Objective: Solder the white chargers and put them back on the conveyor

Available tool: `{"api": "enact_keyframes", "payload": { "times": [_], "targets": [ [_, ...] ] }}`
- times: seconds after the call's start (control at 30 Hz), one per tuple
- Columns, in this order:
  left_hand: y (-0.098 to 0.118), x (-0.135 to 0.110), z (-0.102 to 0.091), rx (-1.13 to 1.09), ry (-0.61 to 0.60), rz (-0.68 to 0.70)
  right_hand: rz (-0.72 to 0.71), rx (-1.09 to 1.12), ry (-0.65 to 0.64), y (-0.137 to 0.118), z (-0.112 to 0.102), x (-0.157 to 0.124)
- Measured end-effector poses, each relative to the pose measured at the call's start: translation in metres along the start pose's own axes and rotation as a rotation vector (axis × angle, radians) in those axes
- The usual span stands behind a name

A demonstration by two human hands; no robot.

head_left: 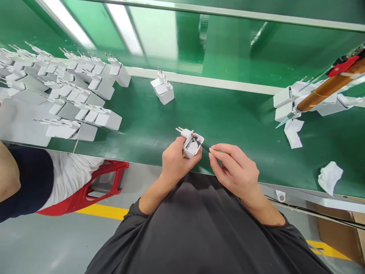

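My left hand [178,160] is closed around a white plug-in charger housing [191,147], near the front edge of the green bench. The housing's end is open upward, and its white plug piece [185,132] with two metal pins sticks out to the upper left. Inside, a pale round-edged part and a bit of red show. Two thin black wires [203,145] run from the opening to my right hand [234,167], whose thumb and forefinger pinch their ends. A single white charger [163,89] stands farther back on the bench.
Many white chargers [68,91] crowd the bench at left, beside a person's arm [8,171] and a red stool [105,182]. At right hangs an orange-brown electric screwdriver [325,93] over more chargers [283,97]. Crumpled white tissue [330,177] lies near the front edge.
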State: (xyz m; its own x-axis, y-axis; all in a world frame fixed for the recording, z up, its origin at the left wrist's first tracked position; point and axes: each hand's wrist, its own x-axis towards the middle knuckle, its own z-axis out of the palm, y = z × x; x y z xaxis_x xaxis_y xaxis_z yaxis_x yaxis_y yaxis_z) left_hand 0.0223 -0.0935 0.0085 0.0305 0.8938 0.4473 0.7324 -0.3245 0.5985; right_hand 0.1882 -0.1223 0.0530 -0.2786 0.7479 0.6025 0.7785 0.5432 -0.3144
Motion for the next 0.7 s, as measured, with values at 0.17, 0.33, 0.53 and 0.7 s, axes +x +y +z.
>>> {"api": "enact_keyframes", "payload": {
  "times": [0.17,0.33,0.53,0.7],
  "targets": [
    [-0.003,-0.002,0.004,0.037,0.029,0.025,-0.020,-0.122,-0.027,-0.006,0.002,0.001],
    [-0.006,-0.003,0.007,0.059,0.049,0.047,-0.017,-0.184,-0.054,-0.012,0.004,0.002],
    [-0.010,-0.003,0.010,0.089,0.028,0.055,0.011,-0.169,-0.074,-0.014,0.006,0.006],
    [-0.013,-0.003,0.007,0.031,-0.031,0.013,0.039,0.025,-0.077,-0.010,-0.001,0.003]
  ]
}}
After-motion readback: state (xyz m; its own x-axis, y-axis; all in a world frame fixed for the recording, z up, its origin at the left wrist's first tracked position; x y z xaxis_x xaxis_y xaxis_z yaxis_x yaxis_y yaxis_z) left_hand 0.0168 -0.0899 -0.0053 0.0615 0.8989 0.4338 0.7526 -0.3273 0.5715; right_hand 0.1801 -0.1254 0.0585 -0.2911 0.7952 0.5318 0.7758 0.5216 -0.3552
